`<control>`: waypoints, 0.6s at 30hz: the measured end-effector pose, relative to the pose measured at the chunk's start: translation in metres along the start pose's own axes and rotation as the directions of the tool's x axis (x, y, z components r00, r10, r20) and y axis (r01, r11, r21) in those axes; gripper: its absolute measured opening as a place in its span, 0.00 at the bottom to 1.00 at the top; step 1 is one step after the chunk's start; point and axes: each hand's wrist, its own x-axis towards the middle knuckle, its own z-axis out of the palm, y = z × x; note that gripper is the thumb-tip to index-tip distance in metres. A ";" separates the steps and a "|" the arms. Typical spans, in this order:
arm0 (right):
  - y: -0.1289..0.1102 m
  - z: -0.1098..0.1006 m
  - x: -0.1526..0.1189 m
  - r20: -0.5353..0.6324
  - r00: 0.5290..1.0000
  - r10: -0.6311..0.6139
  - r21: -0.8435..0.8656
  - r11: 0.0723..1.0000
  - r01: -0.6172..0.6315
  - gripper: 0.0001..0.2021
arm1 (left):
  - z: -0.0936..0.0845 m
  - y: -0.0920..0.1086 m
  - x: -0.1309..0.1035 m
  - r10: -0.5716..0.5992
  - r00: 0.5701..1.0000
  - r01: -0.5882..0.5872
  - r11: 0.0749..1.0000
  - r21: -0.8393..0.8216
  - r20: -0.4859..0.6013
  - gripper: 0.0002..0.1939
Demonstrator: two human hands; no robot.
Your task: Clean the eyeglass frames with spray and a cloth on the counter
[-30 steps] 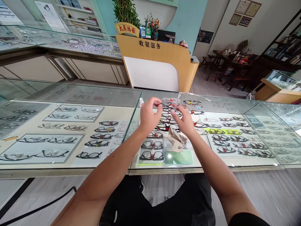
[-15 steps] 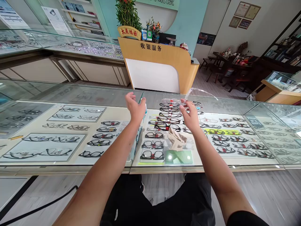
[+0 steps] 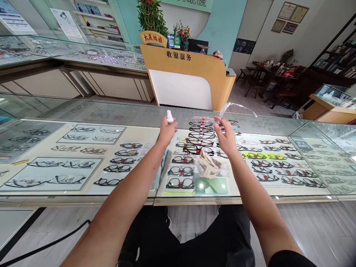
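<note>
We have bare forearms running to our left hand (image 3: 167, 132) and right hand (image 3: 225, 136), a black sleeve (image 3: 289, 259) between four and five o'clock, and black trousers (image 3: 189, 254) at six, with a slim white mark (image 3: 137, 253) near seven.

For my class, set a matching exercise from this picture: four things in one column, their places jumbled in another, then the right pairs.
Things
1. white-topped plastic bottle
2. crumpled beige cloth
3. clear plastic eyeglasses
4. bushy green plant

Places
A. in the right hand
B. behind a curved red-and-gold sign
C. in the left hand
D. on the glass counter, between the forearms

Pairs: 1-C, 2-D, 3-A, 4-B
</note>
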 end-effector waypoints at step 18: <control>-0.043 0.000 -0.011 0.381 0.925 -0.015 0.263 0.960 -0.093 0.26 | 0.012 0.060 -0.057 0.113 0.730 0.182 0.919 -0.351 0.674 0.44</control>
